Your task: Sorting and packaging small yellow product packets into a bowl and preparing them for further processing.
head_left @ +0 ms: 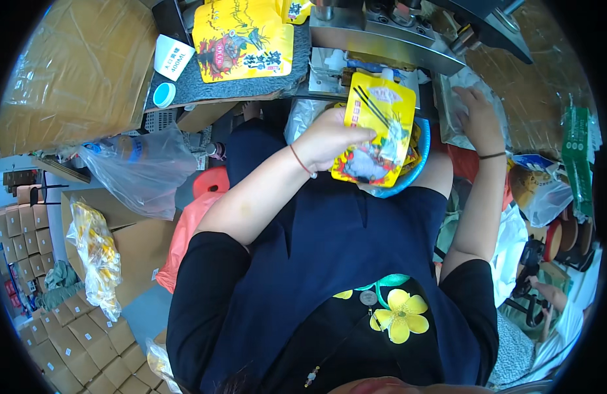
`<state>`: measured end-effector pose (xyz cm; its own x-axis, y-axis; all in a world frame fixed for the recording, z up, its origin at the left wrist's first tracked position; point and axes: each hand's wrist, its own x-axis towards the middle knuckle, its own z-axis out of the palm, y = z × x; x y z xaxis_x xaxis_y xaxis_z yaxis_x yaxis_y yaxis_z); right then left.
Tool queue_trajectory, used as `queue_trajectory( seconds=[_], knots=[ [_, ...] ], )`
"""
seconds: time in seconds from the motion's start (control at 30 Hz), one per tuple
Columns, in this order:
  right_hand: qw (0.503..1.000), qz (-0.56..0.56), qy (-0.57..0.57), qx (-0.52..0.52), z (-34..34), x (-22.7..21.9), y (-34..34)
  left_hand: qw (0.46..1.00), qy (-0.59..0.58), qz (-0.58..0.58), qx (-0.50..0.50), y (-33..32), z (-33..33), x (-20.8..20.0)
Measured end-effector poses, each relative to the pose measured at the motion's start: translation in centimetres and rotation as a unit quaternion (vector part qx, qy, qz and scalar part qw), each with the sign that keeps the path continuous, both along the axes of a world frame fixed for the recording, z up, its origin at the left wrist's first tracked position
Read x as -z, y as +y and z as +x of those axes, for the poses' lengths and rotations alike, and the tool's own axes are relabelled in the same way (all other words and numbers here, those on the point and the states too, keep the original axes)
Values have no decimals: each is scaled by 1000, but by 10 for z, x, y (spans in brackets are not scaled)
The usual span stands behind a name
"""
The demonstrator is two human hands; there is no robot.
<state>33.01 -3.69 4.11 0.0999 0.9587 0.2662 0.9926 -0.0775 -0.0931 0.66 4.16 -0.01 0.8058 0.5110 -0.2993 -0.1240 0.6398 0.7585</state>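
Note:
My left hand (331, 139) grips a flat yellow pouch (382, 131) by its left edge, thumb on the printed front. The pouch shows chopsticks and food, and a pale spout sticks up from its top. It hangs in front of a metal machine (382, 33), over a blue basin (403, 184) in my lap with more yellow packaging inside. At the right, my right hand (481, 121) reaches over a pale, shallow tray (453, 134), its fingers apart. The tray's contents are too blurred to make out.
More yellow pouches (244, 46) lie on the grey-covered bench (244, 88) at the left, beside a white label (173, 58) and a light-blue cap (164, 95). Large cardboard boxes (74, 72) flank the bench. A clear plastic bag (143, 174) hangs below it. Another person (553, 302) is at the far right.

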Motion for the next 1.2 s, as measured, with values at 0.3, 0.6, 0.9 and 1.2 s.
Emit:
queue_trajectory(
  seconds=[0.3, 0.6, 0.9, 1.2],
  knots=[
    [998, -21, 32, 49, -11, 13, 7, 976, 36, 143, -162, 29, -2, -1],
    [979, 179, 52, 84, -10, 4, -15, 465, 356, 805, -91, 78, -111, 11],
    [883, 96, 424, -178, -126, -33, 6, 802, 268, 530, -63, 18, -63, -16],
    [917, -7, 320, -237, -111, -47, 3, 979, 49, 188, 68, -30, -14, -7]
  ],
)
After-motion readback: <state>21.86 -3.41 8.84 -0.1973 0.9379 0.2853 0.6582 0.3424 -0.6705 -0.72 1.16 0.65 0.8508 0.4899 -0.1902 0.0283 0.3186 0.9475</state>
